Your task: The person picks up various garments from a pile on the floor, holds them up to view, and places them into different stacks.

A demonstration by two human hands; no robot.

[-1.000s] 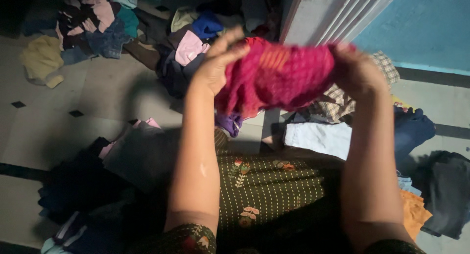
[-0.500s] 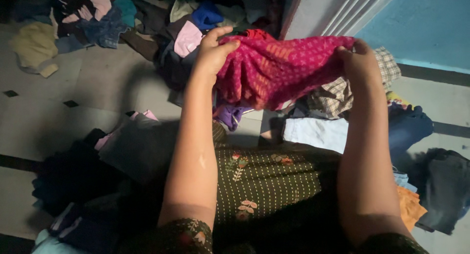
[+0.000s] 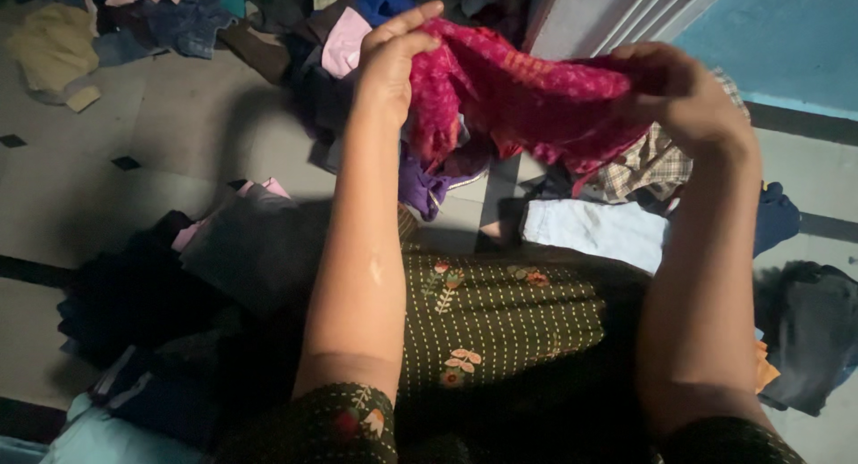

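The left hand (image 3: 389, 66) and right hand (image 3: 688, 97) hold a pink patterned cloth (image 3: 527, 93) up between them, each grip pinching one end of the bunched fabric. It hangs above a checked garment (image 3: 643, 169) and a purple cloth (image 3: 420, 187) on the tiled floor (image 3: 107, 187).

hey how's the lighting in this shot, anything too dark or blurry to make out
Head view: light is dim and uneven; the pink cloth held by the left hand and right hand is lit well enough to show its pattern, the blue wall is the brightest part, the dark clothes at lower left sink into shadow, and the hands show slight blur.
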